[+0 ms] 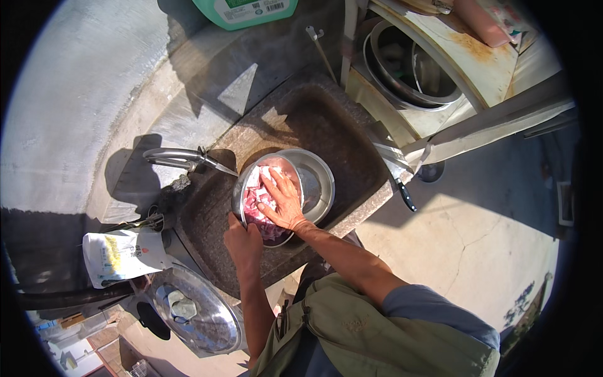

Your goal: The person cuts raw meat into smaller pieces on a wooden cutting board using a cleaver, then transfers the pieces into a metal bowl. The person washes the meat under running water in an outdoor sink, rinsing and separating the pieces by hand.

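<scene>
A metal bowl (238, 198) of raw cut meat (262, 225) is tilted over the stone sink (344, 118). My left hand (243, 240) grips its near left rim, thumb at the edge. Spread flat, my right hand (284, 200) lies on the meat with its fingers apart and holds nothing closed. Partly behind the bowl, a second metal basin (322, 186) sits in the sink; the tilted bowl overlaps its left side. The tip of a metal faucet (221, 167) comes close to the bowl's upper left rim.
A knife with a black handle (406, 195) rests at the sink's right corner, its handle jutting past the edge. Nested metal pots (372, 61) stand on a shelf at upper right. At lower left are a white printed bag (125, 257) and a large metal lid or basin (212, 325).
</scene>
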Available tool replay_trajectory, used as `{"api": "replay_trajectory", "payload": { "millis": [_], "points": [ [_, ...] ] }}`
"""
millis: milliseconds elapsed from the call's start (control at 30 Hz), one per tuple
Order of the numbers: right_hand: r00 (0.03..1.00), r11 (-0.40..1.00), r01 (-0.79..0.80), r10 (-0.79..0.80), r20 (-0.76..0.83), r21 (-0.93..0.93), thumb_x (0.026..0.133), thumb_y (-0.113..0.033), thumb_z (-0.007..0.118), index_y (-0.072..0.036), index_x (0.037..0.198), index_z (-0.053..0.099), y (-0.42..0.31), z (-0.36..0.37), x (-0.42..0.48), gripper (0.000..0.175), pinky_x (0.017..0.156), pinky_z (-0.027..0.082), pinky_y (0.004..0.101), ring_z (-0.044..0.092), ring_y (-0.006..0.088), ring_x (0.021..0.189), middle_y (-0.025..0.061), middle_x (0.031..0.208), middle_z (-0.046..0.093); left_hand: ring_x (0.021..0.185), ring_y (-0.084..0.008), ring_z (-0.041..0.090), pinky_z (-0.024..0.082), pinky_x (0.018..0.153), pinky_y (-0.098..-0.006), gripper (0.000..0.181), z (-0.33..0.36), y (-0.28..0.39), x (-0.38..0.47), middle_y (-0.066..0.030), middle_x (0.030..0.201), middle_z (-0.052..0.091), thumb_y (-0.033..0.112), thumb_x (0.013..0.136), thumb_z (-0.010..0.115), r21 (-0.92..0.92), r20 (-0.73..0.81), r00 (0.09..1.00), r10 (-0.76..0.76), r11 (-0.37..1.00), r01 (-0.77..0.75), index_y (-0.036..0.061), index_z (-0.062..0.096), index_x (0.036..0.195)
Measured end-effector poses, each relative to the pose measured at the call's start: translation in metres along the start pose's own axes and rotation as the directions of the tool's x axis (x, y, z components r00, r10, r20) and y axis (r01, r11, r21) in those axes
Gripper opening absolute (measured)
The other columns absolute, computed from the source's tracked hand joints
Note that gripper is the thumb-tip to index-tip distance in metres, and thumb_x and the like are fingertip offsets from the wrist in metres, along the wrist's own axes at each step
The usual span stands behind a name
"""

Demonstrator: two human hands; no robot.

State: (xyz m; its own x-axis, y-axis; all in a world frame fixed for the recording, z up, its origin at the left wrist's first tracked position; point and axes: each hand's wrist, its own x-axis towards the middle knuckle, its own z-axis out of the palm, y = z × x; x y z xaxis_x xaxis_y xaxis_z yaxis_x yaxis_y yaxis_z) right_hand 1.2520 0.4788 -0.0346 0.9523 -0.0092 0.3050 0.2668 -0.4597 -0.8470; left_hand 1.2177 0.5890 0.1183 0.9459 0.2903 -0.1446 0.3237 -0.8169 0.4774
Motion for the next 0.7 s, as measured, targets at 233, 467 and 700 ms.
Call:
{"api": "replay_trajectory", "payload": {
  "millis": [233,467,700],
  "points": [
    [1.0,0.999,0.022,-0.022,0.003,-0.033,0.085,-0.052,0.065,-0.019,0.149,0.046,0.009,-0.001,0.001,0.074,0.113,0.029,0.0557,0.038,0.0467,0.135,0.017,0.155,0.036,0.081,-0.0485,0.068,0.053,0.08,-0.0533,0.047,0.008,-0.005,0.002,-0.0361,0.087,0.066,0.004,0.078,0.057,0.023,-0.039,0.998,0.047,0.999,-0.046,-0.0146,0.053,0.121],
    [0.942,0.973,0.197,-0.155,0.298,-0.117,0.087,-0.046,0.065,-0.019,0.141,0.056,-0.005,-0.005,-0.018,0.061,0.118,0.023,0.0557,0.038,0.0422,0.138,0.0126,0.154,0.04,0.066,-0.029,0.068,0.058,0.046,-0.0351,0.035,0.033,-0.111,-0.038,-0.0184,0.086,0.064,0.004,0.078,0.052,-0.635,0.322,0.87,-0.373,0.597,0.491,-0.0095,0.056,0.11],
    [0.883,0.968,0.179,-0.237,0.404,0.177,0.089,-0.031,0.067,-0.008,0.122,0.066,-0.012,0.003,-0.038,0.04,0.112,0.032,0.0535,0.051,0.0342,0.128,0.0153,0.137,0.054,0.065,-0.0298,0.067,0.061,0.043,-0.0416,0.037,0.07,-0.207,-0.111,-0.0179,0.093,0.062,0.001,0.074,0.055,-0.767,0.431,0.7,-0.57,0.178,0.617,-0.009,0.048,0.11]
  ]
}}
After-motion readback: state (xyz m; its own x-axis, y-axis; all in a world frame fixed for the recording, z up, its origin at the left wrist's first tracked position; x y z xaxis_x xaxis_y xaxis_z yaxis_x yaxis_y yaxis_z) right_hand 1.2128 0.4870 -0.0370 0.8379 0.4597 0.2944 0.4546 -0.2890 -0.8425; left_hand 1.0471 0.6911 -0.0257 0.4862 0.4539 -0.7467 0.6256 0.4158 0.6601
